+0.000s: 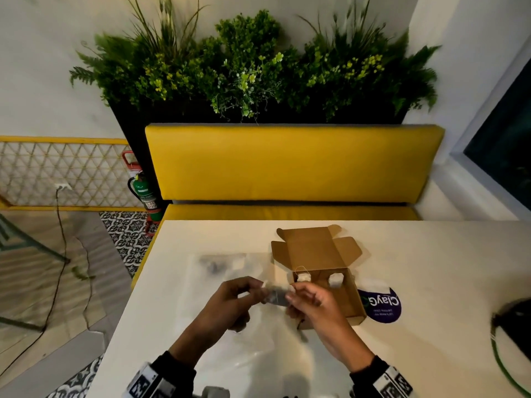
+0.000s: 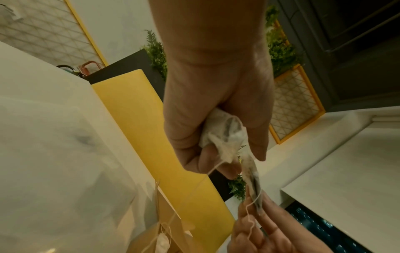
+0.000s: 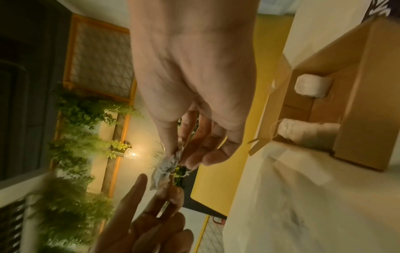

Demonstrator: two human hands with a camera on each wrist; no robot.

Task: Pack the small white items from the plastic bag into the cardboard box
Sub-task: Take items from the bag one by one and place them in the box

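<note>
Above the table (image 1: pixel 201 282), beside the open box (image 1: pixel 339 297), both hands pinch one small white pouch (image 1: pixel 277 295): left hand (image 1: pixel 230 300) one end, right hand (image 1: pixel 310 303) the other. Two pouches (image 1: pixel 303 277) sit boxed. Purple label (image 1: pixel 379 304) reads "Clay".

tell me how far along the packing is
Done: two white items sit in the open box. In hand: the left hand and right hand pinch a crumpled pouch between them, its string trailing, beside the box. Left: that pouch still has to go in. The bag lies flat on the table; I cannot tell what remains inside.
</note>
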